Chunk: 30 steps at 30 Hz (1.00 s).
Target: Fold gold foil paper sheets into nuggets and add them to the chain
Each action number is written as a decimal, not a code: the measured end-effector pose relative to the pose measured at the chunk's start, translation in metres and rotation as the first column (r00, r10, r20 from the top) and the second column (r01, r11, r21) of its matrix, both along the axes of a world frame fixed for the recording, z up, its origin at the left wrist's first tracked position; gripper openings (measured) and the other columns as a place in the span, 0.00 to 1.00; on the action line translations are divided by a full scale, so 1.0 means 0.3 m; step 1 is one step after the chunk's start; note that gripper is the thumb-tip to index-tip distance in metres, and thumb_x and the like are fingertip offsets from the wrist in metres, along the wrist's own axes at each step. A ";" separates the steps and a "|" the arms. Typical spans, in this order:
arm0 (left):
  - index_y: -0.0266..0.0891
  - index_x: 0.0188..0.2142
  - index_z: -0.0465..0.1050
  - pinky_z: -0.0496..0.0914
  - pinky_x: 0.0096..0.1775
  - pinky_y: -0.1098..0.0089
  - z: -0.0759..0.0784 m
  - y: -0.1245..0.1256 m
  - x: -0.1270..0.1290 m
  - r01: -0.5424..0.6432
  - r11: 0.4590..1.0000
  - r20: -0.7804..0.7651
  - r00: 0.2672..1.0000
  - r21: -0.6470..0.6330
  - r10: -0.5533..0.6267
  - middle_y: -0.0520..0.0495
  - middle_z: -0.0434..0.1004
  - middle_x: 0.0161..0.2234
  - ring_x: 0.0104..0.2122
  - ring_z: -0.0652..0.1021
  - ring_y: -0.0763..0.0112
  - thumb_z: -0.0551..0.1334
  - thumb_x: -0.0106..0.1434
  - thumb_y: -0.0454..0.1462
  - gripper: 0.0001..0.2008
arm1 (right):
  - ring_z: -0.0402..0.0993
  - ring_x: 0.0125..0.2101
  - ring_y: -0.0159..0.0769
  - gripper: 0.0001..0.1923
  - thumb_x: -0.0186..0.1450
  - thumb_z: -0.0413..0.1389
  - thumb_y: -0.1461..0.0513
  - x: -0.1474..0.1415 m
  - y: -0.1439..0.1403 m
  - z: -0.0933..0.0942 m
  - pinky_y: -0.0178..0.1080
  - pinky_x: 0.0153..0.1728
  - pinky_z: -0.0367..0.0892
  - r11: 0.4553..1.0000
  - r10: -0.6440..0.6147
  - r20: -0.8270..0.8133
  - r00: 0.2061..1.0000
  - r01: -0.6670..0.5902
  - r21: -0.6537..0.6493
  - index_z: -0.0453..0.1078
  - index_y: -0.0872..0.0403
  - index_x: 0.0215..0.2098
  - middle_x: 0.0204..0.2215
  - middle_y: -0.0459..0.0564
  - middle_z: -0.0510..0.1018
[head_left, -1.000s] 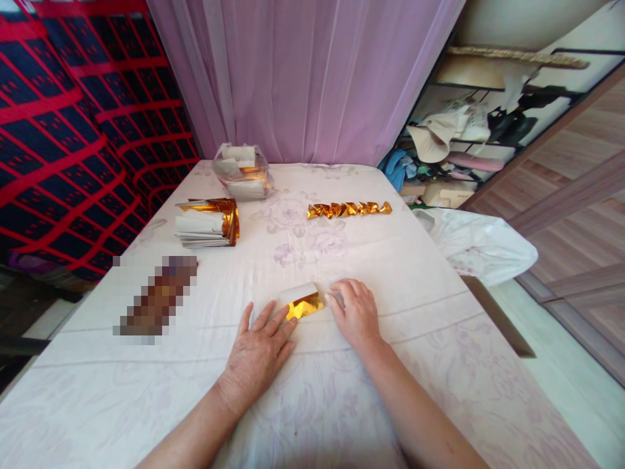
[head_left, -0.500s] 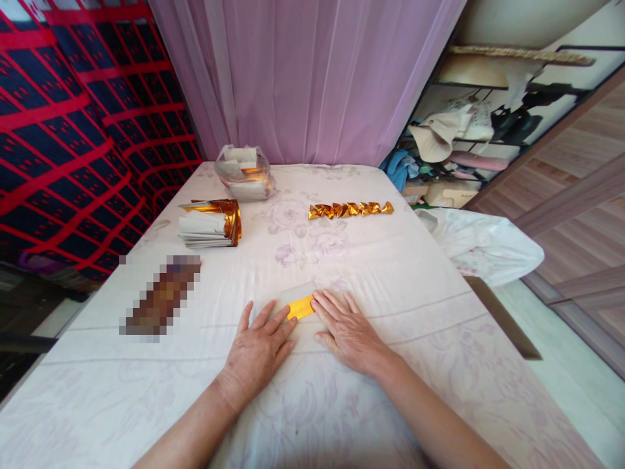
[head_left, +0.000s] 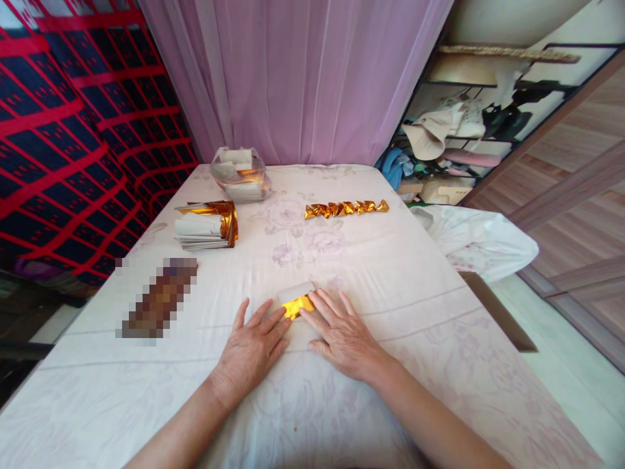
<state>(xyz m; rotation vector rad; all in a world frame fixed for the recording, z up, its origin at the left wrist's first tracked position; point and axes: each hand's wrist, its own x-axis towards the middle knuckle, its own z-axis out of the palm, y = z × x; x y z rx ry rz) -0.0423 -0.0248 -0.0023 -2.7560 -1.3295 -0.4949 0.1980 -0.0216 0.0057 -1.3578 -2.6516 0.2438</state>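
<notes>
Meanwhile, a clear bag (head_left: 240,174) holds folded papers; both hands (head_left: 251,348) press flat, spread.

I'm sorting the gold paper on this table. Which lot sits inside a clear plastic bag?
The far bundle of gold paper, by the curtain. The stack nearer lies bare, the folded pieces form a row, and one sheet lies under both hands.
</notes>
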 end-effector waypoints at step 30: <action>0.44 0.37 0.77 0.56 0.59 0.47 0.068 0.100 0.044 0.009 1.000 -0.020 1.000 0.010 -0.009 0.51 0.81 0.32 0.38 0.78 0.63 0.57 0.69 0.37 0.10 | 0.74 0.44 0.38 0.07 0.67 0.57 0.65 -0.087 0.078 -0.035 0.42 0.47 0.69 0.984 -0.010 -0.260 0.966 0.055 0.168 0.76 0.51 0.41 0.43 0.50 0.79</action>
